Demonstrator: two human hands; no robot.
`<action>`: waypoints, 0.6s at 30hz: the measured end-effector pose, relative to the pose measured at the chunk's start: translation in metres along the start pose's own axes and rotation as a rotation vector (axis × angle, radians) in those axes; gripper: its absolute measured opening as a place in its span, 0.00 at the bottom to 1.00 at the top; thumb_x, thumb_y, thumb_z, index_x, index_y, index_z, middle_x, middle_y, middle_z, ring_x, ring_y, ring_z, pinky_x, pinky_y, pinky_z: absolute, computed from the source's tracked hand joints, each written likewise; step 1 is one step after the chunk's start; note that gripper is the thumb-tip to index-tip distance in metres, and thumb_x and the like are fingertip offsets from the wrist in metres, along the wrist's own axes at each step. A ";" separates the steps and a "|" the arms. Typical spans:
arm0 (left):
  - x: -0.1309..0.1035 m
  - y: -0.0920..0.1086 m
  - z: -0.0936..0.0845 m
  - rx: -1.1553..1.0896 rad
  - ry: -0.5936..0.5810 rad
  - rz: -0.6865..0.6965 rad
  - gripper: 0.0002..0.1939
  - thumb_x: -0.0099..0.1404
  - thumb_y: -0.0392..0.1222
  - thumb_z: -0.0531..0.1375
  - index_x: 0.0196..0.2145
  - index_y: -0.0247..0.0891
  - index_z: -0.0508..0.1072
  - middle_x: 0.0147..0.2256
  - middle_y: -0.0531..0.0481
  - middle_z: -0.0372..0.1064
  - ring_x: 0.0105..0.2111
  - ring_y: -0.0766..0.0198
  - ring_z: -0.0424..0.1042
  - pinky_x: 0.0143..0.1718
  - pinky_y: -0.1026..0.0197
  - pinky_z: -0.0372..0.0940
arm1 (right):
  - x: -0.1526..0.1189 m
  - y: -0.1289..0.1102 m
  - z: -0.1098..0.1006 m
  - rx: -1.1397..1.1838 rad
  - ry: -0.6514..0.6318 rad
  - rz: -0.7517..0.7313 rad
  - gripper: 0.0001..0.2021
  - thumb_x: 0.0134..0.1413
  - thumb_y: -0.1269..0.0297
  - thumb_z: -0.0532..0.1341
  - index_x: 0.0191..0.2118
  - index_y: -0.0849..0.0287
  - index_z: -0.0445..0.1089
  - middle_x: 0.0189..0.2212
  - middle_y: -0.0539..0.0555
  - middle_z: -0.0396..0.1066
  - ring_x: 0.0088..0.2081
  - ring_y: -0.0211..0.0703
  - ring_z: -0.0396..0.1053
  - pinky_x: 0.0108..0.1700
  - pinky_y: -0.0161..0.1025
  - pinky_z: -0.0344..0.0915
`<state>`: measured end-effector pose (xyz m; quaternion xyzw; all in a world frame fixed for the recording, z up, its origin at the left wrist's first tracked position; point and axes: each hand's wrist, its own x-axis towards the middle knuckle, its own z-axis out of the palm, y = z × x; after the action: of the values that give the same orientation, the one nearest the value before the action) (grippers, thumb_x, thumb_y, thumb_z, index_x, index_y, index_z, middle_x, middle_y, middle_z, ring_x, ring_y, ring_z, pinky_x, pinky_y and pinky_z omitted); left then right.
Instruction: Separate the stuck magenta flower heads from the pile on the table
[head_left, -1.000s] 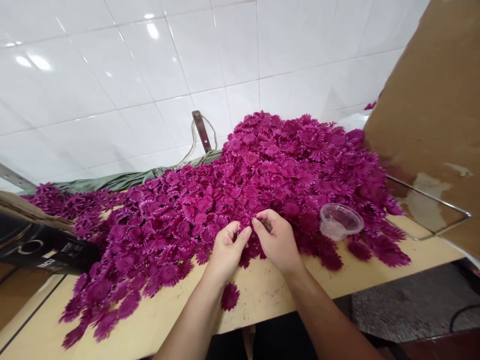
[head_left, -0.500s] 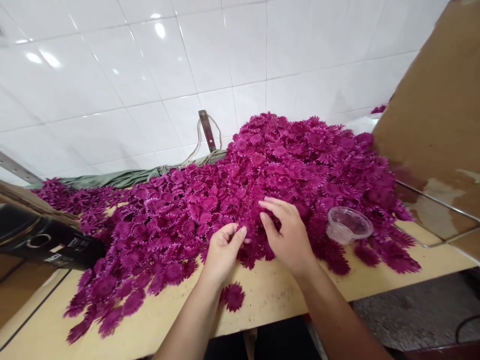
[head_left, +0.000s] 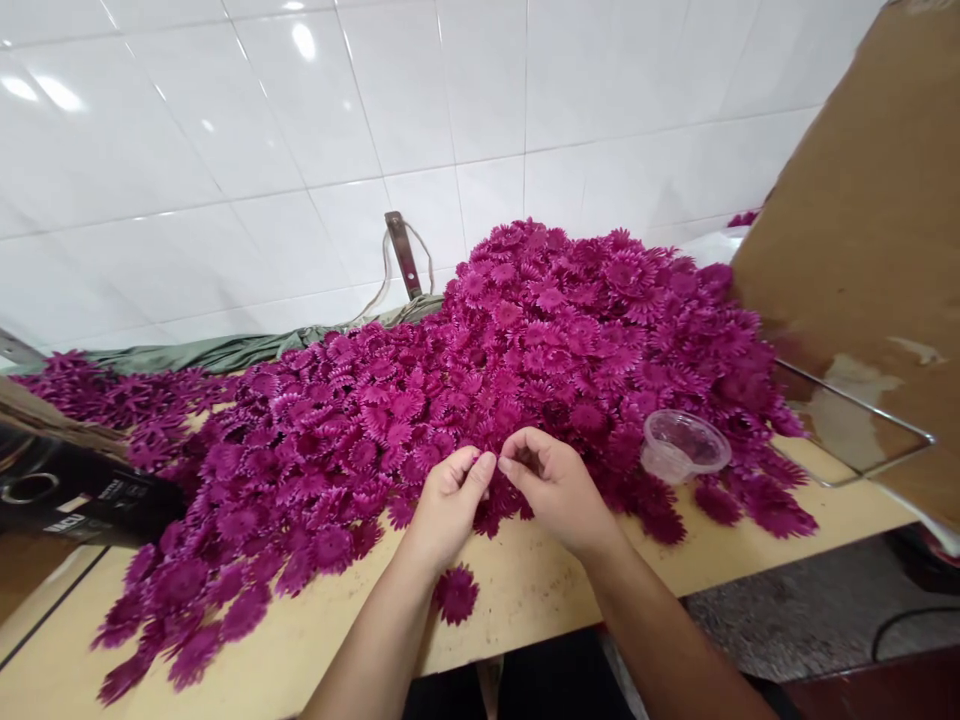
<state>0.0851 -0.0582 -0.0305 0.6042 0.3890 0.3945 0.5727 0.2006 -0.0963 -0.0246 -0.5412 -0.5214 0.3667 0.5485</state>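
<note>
At the near edge of a broad heap of magenta flower heads (head_left: 517, 360), I have both hands together over the surface (head_left: 547, 600), their tips almost meeting. My left fingers (head_left: 474, 482) are drawn into a narrow pinch, thumb against bent index, on a flower head (head_left: 477, 457) of which only a scrap of magenta shows at the tips. My right fingers (head_left: 523, 480) curl round with thumb and index tips close together beside my left thumb; whether something small sits between them, I cannot tell. I judge the step in hand to be close fingertip work on this one piece, the left steadying it while the right does the finer part. The next move, as I read it, calls for a light, steady pinch on the left and a small, exact touch on the right, without crumpling the thin petals. A loose flower head (head_left: 456, 594) lies by itself on the surface below my left wrist, within easy reach. To the right, a clear plastic tub (head_left: 694, 445) leans among the blooms at the heap's edge; I cannot make out what is in it.
</note>
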 end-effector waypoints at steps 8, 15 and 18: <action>-0.016 0.003 -0.013 0.008 0.064 0.092 0.15 0.54 0.48 0.60 0.19 0.37 0.63 0.20 0.57 0.54 0.23 0.69 0.55 0.27 0.67 0.54 | 0.028 -0.006 -0.015 -0.305 0.479 -0.078 0.04 0.50 0.69 0.51 0.27 0.56 0.57 0.22 0.50 0.62 0.26 0.41 0.62 0.33 0.42 0.60; -0.012 0.001 -0.018 -0.116 0.160 0.014 0.10 0.47 0.45 0.65 0.27 0.37 0.73 0.25 0.54 0.67 0.28 0.66 0.63 0.33 0.65 0.59 | 0.032 -0.007 -0.026 -0.630 0.442 -0.385 0.11 0.46 0.76 0.52 0.36 0.57 0.66 0.41 0.59 0.65 0.47 0.50 0.61 0.50 0.51 0.57; -0.005 0.001 -0.012 -0.119 0.117 -0.014 0.09 0.47 0.44 0.64 0.25 0.36 0.73 0.23 0.54 0.66 0.25 0.67 0.62 0.30 0.65 0.58 | 0.017 -0.011 -0.017 -0.606 0.324 -0.384 0.08 0.51 0.70 0.53 0.35 0.57 0.68 0.39 0.57 0.68 0.45 0.49 0.63 0.50 0.50 0.57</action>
<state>0.0718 -0.0579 -0.0290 0.5425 0.4019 0.4473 0.5866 0.2182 -0.0847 -0.0090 -0.6222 -0.6046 -0.0032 0.4974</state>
